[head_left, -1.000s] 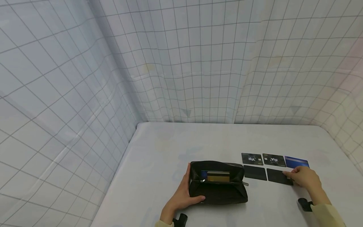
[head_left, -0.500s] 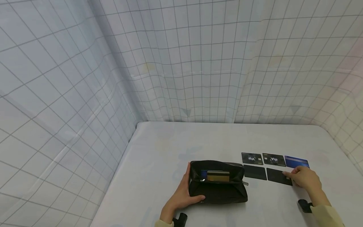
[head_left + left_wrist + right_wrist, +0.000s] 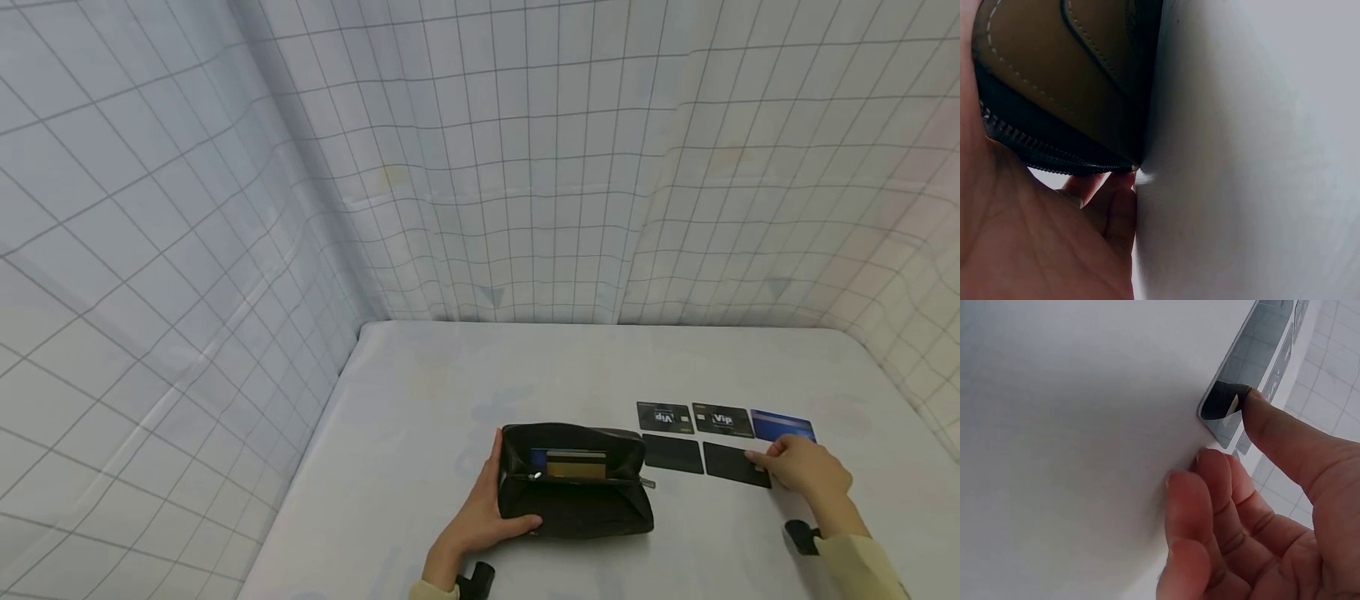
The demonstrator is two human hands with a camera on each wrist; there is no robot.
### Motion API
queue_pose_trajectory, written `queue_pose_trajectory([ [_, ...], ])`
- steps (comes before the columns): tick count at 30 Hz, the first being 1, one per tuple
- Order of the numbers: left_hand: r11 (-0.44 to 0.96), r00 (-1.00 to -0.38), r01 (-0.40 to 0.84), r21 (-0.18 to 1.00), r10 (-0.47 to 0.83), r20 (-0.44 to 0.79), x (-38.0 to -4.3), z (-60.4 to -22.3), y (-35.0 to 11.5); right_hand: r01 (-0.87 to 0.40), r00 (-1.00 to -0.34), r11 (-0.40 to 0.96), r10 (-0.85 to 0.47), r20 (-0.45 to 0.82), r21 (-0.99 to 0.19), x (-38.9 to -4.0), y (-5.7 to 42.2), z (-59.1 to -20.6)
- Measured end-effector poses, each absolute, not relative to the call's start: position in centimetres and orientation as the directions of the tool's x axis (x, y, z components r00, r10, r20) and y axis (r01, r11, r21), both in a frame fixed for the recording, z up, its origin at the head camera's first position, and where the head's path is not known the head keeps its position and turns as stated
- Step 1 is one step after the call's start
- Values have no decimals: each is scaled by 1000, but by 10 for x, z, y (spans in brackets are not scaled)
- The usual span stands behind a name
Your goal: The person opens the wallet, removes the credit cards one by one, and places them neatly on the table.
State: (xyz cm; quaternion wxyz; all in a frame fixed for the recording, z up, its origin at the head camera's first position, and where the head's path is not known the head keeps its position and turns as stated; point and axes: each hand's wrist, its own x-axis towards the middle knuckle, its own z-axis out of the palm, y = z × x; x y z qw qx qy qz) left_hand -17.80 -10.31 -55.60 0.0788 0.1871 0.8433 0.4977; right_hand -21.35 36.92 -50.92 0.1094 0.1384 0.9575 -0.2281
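My left hand (image 3: 480,517) grips the left end of a black zip wallet (image 3: 577,521), thumb on its front and fingers behind. The wallet stands unzipped, with blue and gold cards (image 3: 576,471) showing inside. In the left wrist view, its stitched brown side (image 3: 1041,69) and zip edge lie against the palm. At the right, my right hand (image 3: 810,475) holds the right end of a plain black card (image 3: 727,464) lying on the table. The right wrist view shows the thumb on the card's glossy face (image 3: 1250,350) and curled fingers by its edge.
Another plain black card (image 3: 667,454) lies between that card and the wallet. Behind them are two black VIP cards (image 3: 665,417) and a blue card (image 3: 780,425) in a row. The white table (image 3: 420,400) is enclosed by grid-patterned curtains (image 3: 487,167).
The view has shifted very slightly. Both hands, the wallet and the cards otherwise keep their places.
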Motion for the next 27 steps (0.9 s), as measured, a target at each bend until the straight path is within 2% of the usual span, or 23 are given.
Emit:
queue_pose_trajectory([
  [8, 433, -914, 241, 869, 402, 54, -178, -556, -104, 338, -932, 832, 232, -277, -441, -211, 371, -514],
  [13, 433, -913, 237, 870, 404, 48, -178, -556, -104, 322, -944, 837, 247, -219, -443, -210, 361, -511],
  [20, 432, -913, 247, 868, 403, 59, -180, -558, -104, 165, -986, 874, 159, -53, -457, -213, 332, -495],
  [27, 433, -916, 228, 872, 398, 42, -179, -558, -104, -26, -991, 874, 41, 129, -485, -213, 287, -476],
])
